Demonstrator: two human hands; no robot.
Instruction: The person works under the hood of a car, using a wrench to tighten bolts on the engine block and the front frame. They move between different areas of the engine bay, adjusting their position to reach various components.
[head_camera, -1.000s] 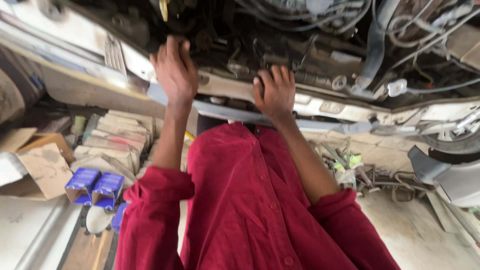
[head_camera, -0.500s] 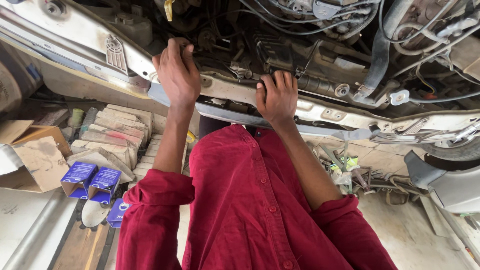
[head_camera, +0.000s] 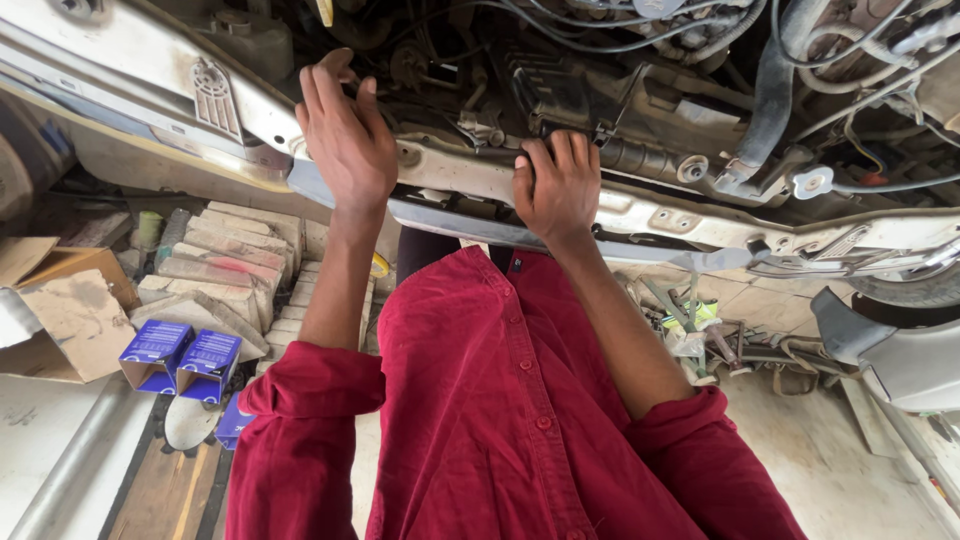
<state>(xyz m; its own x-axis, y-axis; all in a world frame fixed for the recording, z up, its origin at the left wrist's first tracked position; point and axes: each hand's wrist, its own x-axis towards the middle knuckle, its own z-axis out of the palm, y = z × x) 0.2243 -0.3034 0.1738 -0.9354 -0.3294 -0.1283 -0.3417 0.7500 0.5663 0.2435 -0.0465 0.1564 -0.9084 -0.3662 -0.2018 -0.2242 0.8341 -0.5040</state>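
1. Reaching up and forward, your left hand (head_camera: 345, 135) lies flat, fingers together and stretched, against the pale front crossmember (head_camera: 640, 205) of the vehicle, near where it meets the white body panel (head_camera: 120, 60); it grips nothing that you can see.
2. Your right hand (head_camera: 556, 185) curls over the upper edge of the same crossmember, knuckles bent, fingertips hooked behind the metal, so it is closed around that edge.
3. Between your two hands, the crossmember runs across, dirty and cream-coloured, with a grey strip just beneath it.
4. Beyond your right hand sits a black ribbed housing (head_camera: 560, 90), and further to its right a thick grey hose (head_camera: 775, 90) bends down among black cables.
5. Below your left forearm, well apart from the hand, a stack of worn flat blocks (head_camera: 225, 275) rests on the floor.
6. Left of that stack, two small blue cartons (head_camera: 180, 355) stand side by side, next to a torn brown cardboard box (head_camera: 60, 310).
7. Under your right forearm, loose metal tools (head_camera: 715, 335) lie in a heap on the concrete.
8. Your dark red shirt (head_camera: 500, 420) fills the lower middle, sleeves pushed up to the elbows.
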